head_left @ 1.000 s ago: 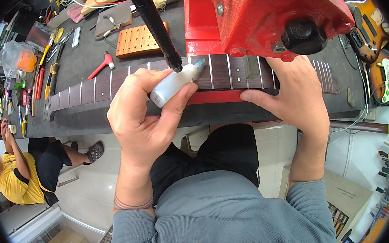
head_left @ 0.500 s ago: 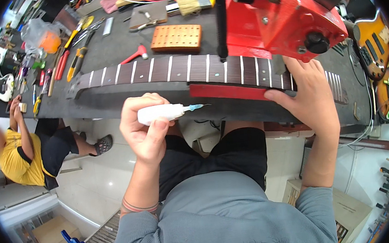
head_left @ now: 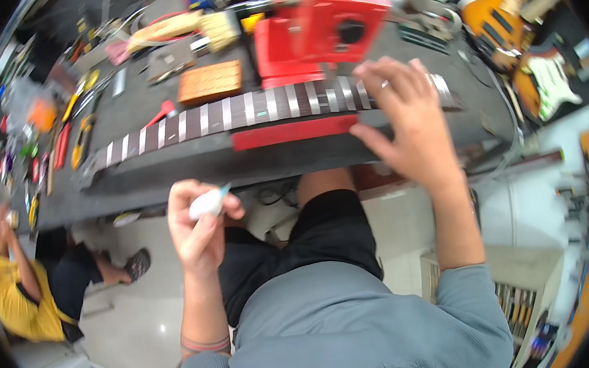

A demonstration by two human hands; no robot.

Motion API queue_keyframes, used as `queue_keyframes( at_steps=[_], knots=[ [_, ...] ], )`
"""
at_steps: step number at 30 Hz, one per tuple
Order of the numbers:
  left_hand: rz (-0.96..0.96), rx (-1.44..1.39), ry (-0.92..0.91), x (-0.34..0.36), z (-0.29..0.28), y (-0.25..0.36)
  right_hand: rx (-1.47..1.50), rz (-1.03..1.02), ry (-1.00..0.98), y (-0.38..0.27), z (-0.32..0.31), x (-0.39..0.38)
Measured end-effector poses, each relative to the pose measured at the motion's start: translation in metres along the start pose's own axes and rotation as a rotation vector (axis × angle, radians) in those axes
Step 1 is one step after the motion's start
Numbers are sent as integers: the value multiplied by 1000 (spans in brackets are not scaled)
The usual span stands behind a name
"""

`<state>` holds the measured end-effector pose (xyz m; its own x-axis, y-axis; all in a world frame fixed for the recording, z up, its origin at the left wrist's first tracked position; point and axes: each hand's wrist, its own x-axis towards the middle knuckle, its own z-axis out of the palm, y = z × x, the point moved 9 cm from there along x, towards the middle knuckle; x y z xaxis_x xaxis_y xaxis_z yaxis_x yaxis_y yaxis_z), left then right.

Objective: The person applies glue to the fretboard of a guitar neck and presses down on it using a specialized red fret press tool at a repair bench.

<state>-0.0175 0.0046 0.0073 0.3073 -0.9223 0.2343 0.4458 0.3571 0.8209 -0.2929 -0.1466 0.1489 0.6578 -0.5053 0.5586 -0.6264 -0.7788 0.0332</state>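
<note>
The picture is blurred by motion. My left hand [head_left: 199,229] is closed on a small white bottle [head_left: 205,204] with a pale blue tip, low in front of the bench edge, over my lap. A long dark guitar neck [head_left: 205,119] with bright frets lies across the bench, a red block [head_left: 290,133] under its near side. My right hand [head_left: 401,125] is open, fingers apart over the neck's right part; whether the fingertips touch it is too blurred to tell. Behind the neck stands a red cast-metal press [head_left: 314,10] with black fittings.
An orange perforated block [head_left: 208,79], brush [head_left: 219,31] and several hand tools [head_left: 82,132] lie on the dark bench [head_left: 140,183]. Guitars [head_left: 497,15] are at the back right. A co-worker in a yellow shirt [head_left: 21,302] sits at the left. Tools hang along the right wall.
My left hand has dropped from the neck toward my lap with the bottle. My right hand has loosened and its fingers have spread. The camera's view has shifted, showing more behind the press.
</note>
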Motion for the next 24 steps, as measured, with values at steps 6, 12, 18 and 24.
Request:
queue_keyframes(
  at_steps=[6,12,18,24],
  knots=[
    [-261,-218,-255,-22,27,-56,120,347,261,34,3,-149],
    [-427,-90,-405,-45,76,-108,-17,590,164,117,25,-160],
    [-420,41,-473,-34,124,-106,-69,591,-7,111,38,-158],
    [-467,37,-395,-29,132,-118,1218,1027,93,39,52,-238]
  ],
)
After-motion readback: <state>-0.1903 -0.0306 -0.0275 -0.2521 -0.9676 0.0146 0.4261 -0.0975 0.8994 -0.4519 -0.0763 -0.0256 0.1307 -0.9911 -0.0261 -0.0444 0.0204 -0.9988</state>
